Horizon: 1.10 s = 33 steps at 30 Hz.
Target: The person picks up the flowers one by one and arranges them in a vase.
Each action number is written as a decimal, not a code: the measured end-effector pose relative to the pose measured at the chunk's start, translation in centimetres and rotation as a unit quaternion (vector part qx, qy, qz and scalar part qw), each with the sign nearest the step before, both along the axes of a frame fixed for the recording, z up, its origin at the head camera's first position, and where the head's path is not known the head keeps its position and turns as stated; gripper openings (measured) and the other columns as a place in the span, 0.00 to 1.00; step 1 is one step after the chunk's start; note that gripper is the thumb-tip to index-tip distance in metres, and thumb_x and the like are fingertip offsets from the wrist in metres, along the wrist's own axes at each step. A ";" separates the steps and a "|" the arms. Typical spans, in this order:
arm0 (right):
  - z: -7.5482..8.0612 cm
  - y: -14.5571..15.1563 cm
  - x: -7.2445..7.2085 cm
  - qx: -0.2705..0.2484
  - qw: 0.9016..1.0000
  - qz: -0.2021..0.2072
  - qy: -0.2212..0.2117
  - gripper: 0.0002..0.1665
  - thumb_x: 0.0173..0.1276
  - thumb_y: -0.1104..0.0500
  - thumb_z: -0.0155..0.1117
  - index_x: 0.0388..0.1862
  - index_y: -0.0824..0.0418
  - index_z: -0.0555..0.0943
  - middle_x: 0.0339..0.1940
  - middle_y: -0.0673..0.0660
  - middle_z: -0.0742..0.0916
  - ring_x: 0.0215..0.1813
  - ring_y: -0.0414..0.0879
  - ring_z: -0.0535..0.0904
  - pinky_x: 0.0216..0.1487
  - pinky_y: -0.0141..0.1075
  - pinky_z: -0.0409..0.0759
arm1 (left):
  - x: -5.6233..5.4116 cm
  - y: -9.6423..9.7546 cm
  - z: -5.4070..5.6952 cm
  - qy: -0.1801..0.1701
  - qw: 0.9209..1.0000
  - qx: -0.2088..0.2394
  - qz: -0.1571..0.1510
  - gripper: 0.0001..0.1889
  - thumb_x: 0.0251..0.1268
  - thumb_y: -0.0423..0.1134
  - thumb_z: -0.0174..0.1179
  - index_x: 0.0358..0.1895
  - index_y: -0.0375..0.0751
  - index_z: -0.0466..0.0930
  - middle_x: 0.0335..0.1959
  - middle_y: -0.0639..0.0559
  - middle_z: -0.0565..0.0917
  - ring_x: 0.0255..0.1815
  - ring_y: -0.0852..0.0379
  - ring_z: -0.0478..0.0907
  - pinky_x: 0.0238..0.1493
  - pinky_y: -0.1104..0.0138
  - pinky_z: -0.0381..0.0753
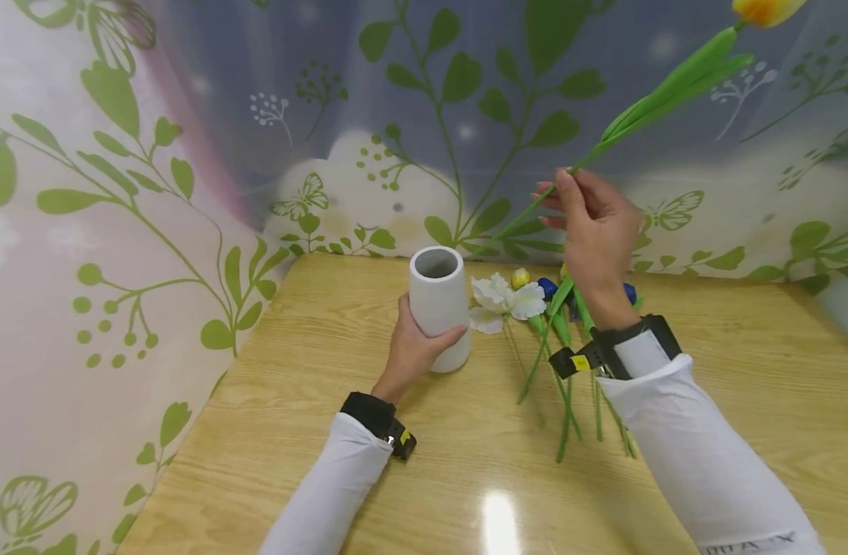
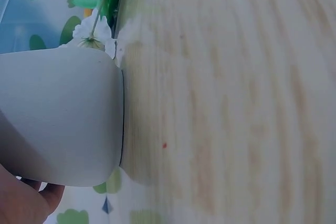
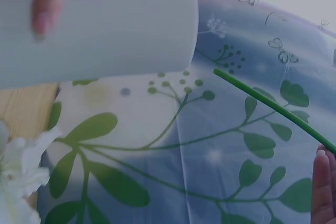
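Note:
A white vase [image 1: 439, 316] stands upright on the wooden table, its round mouth facing up. My left hand [image 1: 418, 339] grips its lower body from the left, thumb across the front. In the left wrist view, the base of the vase [image 2: 63, 119] meets the table. My right hand [image 1: 600, 223] pinches a yellow-orange tulip [image 1: 663, 96] by its green stem, with the bloom up at the right and partly cut off by the frame. The stem's lower end [image 3: 218, 72] points toward the vase mouth, a little apart from the rim in the right wrist view.
Right of the vase lie several flowers on the table [image 1: 327, 324]: a white bloom [image 1: 492, 293], a small yellow one [image 1: 520, 277] and blue ones [image 1: 547, 288], their green stems toward me. A printed curtain [image 1: 368, 177] with leaves and butterflies borders the table's back and left.

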State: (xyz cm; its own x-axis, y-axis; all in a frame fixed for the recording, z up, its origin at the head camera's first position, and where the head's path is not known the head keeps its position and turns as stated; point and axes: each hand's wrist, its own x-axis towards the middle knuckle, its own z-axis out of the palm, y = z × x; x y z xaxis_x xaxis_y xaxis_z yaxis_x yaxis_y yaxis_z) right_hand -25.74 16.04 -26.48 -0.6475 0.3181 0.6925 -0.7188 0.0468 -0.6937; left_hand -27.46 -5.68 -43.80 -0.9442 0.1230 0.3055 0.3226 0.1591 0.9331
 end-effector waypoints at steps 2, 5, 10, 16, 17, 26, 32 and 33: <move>0.4 -0.7 -0.2 -0.004 1.000 0.012 0.009 0.10 0.68 0.63 0.61 0.43 0.67 0.84 0.35 0.61 0.87 0.35 0.47 0.84 0.35 0.33 0.81 | 0.0 0.0 0.0 0.000 1.000 0.000 -0.002 0.47 0.47 0.47 0.75 0.68 0.48 0.53 0.56 0.49 0.71 0.54 0.50 0.72 0.53 0.52 0.72; 0.7 -1.9 -0.5 0.014 1.000 0.018 0.018 0.10 0.69 0.63 0.60 0.42 0.67 0.85 0.35 0.63 0.87 0.34 0.47 0.84 0.34 0.34 0.82 | 0.0 0.0 0.0 0.001 1.000 0.000 -0.003 0.48 0.47 0.47 0.75 0.68 0.48 0.53 0.56 0.49 0.71 0.54 0.50 0.72 0.53 0.52 0.72; 0.7 -4.1 -0.7 0.066 0.997 0.031 -0.036 0.11 0.70 0.62 0.61 0.42 0.69 0.84 0.33 0.62 0.87 0.33 0.46 0.84 0.36 0.35 0.82 | 0.1 0.1 0.1 -0.002 1.000 -0.013 0.005 0.48 0.47 0.47 0.75 0.68 0.48 0.52 0.55 0.49 0.71 0.54 0.50 0.72 0.52 0.52 0.72; -0.8 -5.6 -1.5 0.183 0.972 0.026 -0.144 0.17 0.69 0.53 0.62 0.45 0.64 0.85 0.34 0.58 0.88 0.36 0.45 0.84 0.39 0.33 0.79 | 0.1 0.2 0.1 -0.002 1.000 -0.024 0.020 0.49 0.45 0.49 0.75 0.68 0.47 0.52 0.55 0.47 0.72 0.53 0.50 0.73 0.52 0.53 0.72; -1.1 -5.8 -1.5 0.208 0.965 0.021 -0.159 0.17 0.69 0.51 0.62 0.45 0.63 0.86 0.35 0.57 0.88 0.37 0.45 0.83 0.39 0.33 0.78 | 0.1 0.2 0.1 -0.002 1.000 -0.022 0.022 0.49 0.45 0.48 0.76 0.68 0.47 0.53 0.55 0.47 0.72 0.52 0.49 0.73 0.52 0.52 0.72; -2.7 -6.2 -1.1 0.326 0.923 -0.012 -0.202 0.16 0.69 0.50 0.63 0.46 0.60 0.86 0.41 0.53 0.85 0.39 0.47 0.76 0.38 0.39 0.72 | 0.2 0.3 -0.1 0.003 0.999 -0.022 0.025 0.48 0.45 0.47 0.76 0.67 0.46 0.54 0.54 0.47 0.72 0.52 0.50 0.73 0.52 0.53 0.72; -3.6 -6.5 -1.0 0.344 0.914 -0.016 -0.215 0.16 0.68 0.51 0.63 0.46 0.59 0.86 0.41 0.53 0.81 0.38 0.46 0.74 0.35 0.38 0.72 | 0.2 0.4 0.1 0.003 0.999 -0.024 0.027 0.47 0.46 0.47 0.76 0.67 0.46 0.54 0.55 0.47 0.72 0.52 0.50 0.73 0.52 0.53 0.71; -3.7 -6.6 -0.9 0.348 0.912 -0.017 -0.217 0.16 0.68 0.50 0.63 0.47 0.59 0.86 0.41 0.53 0.81 0.38 0.46 0.74 0.35 0.38 0.72 | 0.2 0.4 0.1 0.002 0.999 -0.023 0.026 0.47 0.46 0.46 0.76 0.67 0.46 0.53 0.55 0.47 0.72 0.52 0.50 0.72 0.52 0.53 0.71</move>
State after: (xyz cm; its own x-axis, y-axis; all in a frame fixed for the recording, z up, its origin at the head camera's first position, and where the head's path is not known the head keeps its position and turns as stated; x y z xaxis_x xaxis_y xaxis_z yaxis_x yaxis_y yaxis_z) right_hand -26.69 9.45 -30.21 -0.9067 -0.0758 0.4150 -0.3736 0.6010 -0.7066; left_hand -27.30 -5.27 -43.70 -0.9483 0.0872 0.3050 0.3169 0.2182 0.9230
